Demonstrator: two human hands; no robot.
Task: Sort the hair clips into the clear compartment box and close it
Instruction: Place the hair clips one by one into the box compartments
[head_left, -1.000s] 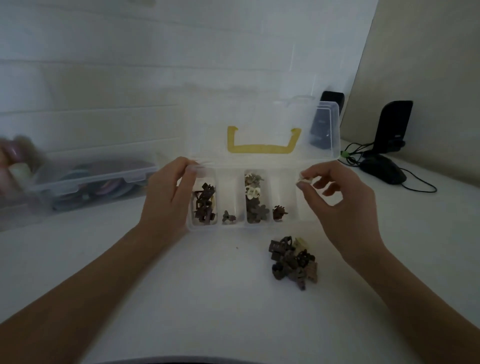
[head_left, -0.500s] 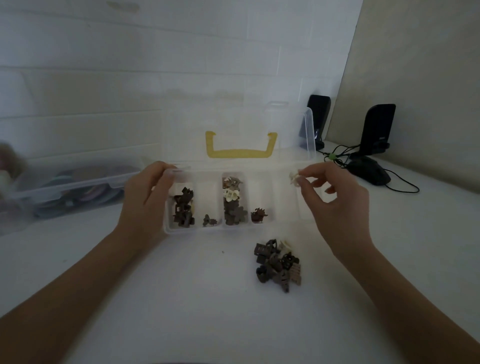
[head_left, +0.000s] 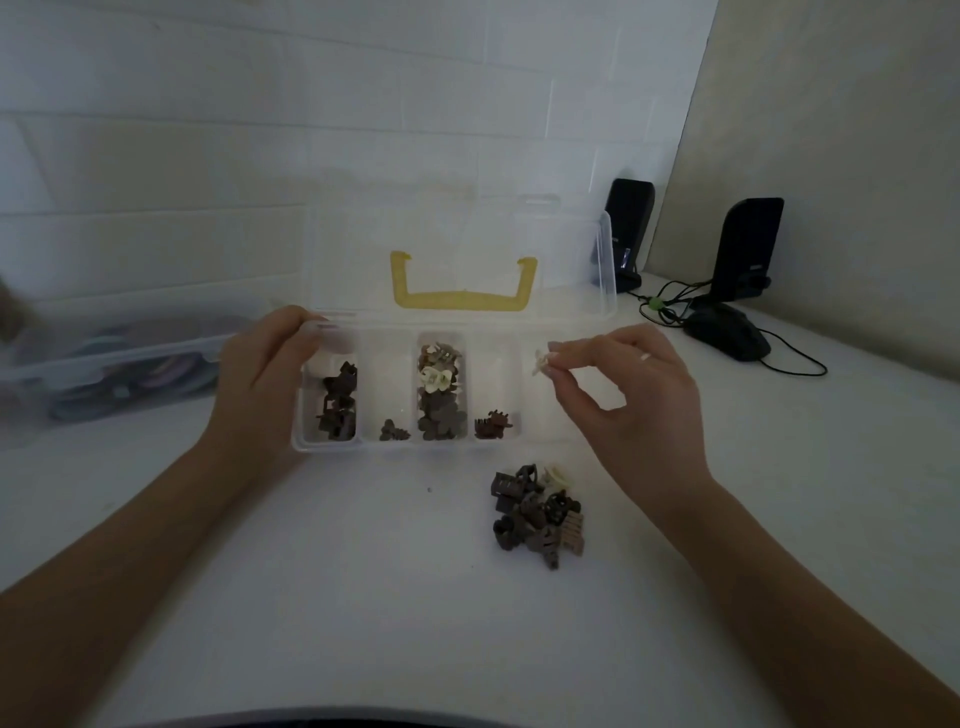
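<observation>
**Pale clip held over the last compartment**

Head view: sorting is under way. At frame centre the clear box sits open on the table, with a pile of clips still loose below it. The right hand pinches a pale clip above the rightmost compartment; the next move is probably a release there. The left hand grips the box's left end.
</observation>
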